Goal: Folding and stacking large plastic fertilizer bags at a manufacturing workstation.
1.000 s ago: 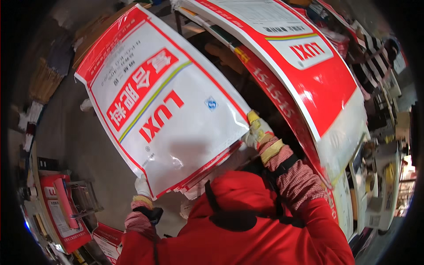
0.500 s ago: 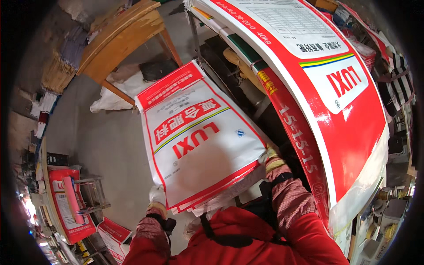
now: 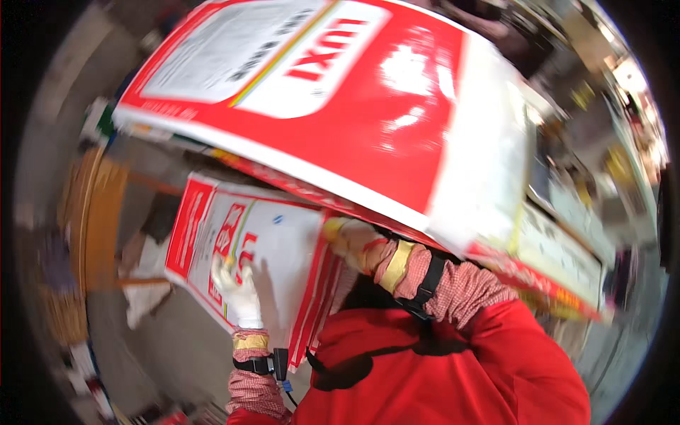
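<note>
A stack of flat white-and-red fertilizer sacks [image 3: 287, 262] lies low in front of my body, tilted, with several layered red-striped edges toward me. My left hand [image 3: 237, 292], in a white glove, is over the printed face of the top sack, fingers apart and holding nothing. At the edge nearest the stand, my right hand [image 3: 352, 244], in a yellowish glove, is closed on the sacks' corner; motion blur softens its fingers. Directly beyond it is a big glossy red-and-white sack sheet [image 3: 368, 134] spread over a stand, and the far corner of the stack goes under its edge.
To the left stands a wooden table or bench [image 3: 106, 219], with a white crumpled bag [image 3: 145, 283] by its legs. Cluttered shelves and boxes [image 3: 567, 234] line the right side. Grey concrete floor [image 3: 170, 347] shows at the lower left.
My view has swung to the right, so the stand now spans the top. My left hand has let go of the stack's near corner and moved onto its face; my right stays at its corner.
</note>
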